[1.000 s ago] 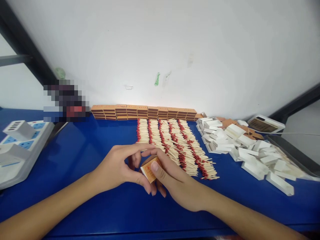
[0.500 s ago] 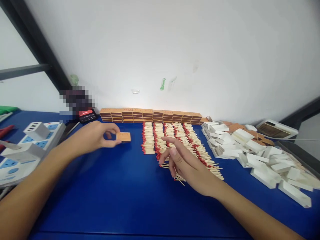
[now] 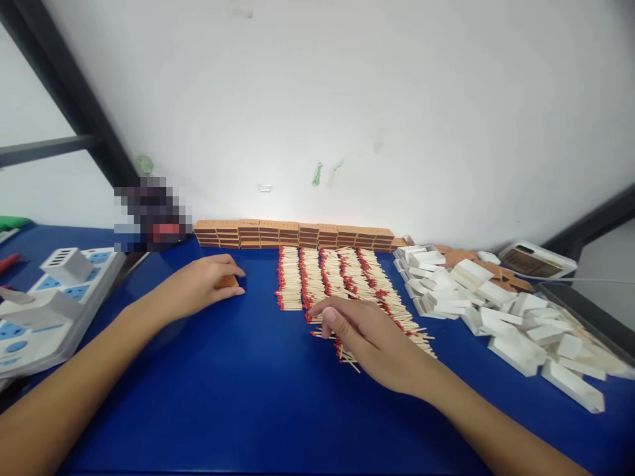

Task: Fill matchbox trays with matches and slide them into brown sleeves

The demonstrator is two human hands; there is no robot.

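My left hand (image 3: 198, 285) is closed around a small orange matchbox (image 3: 227, 282), which shows between thumb and fingers above the blue table. Most of this box is hidden by the hand. Over the front of the loose matches (image 3: 310, 277), my right hand (image 3: 364, 330) hovers with loosely bent fingers and nothing visible in it. Its outer fingers are partly hidden. The red-tipped matches lie in several side-by-side columns, with some scattered at the near end. Behind them, a row of stacked matchboxes (image 3: 307, 235) runs along the wall.
A heap of white matchbox trays (image 3: 476, 291) lies at right, with orange sleeves (image 3: 501, 277) behind. Beyond are a phone (image 3: 538, 258) and its cable. A power strip (image 3: 94, 271) with plugged-in adapters stands at left. The white wall (image 3: 377, 99) bounds the back.
My left hand has moved slightly forward over the matchbox and now covers most of it. My right hand's fingers have curled in closer to the thumb. The view has shifted slightly.
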